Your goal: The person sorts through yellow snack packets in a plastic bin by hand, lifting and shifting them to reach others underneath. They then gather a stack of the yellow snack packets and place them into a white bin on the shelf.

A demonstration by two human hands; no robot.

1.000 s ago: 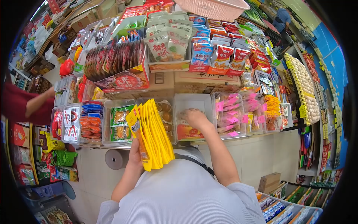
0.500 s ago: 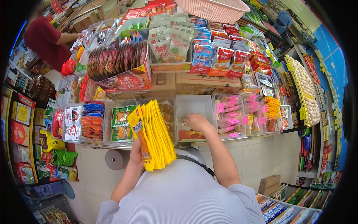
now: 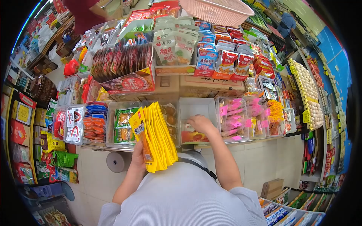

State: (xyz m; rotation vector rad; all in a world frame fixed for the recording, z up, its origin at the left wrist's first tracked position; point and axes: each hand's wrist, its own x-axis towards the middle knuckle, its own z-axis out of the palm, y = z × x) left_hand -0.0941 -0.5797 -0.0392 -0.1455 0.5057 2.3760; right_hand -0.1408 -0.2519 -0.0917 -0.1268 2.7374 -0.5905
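Observation:
Several yellow packets stand upright in a fanned stack, held at their lower left edge by my left hand. My right hand reaches into a white bin in the front row, its fingers bent down over red and yellow packaging at the bin's near end. What its fingertips touch or hold is hidden. Behind the yellow stack is a clear bin of round brown items. Green packets lie in the bin to the left, and packs with pink labels fill the one to the right.
Behind the front bins are cardboard boxes, with open boxes of dark red packets and white pouches above. A pink basket sits at the back. Egg trays stand right. A person in dark red is at upper left.
The person in dark red has moved right and toward the back. The view has shifted slightly. Both my hands keep nearly the same position, and the yellow packets remain in my left hand.

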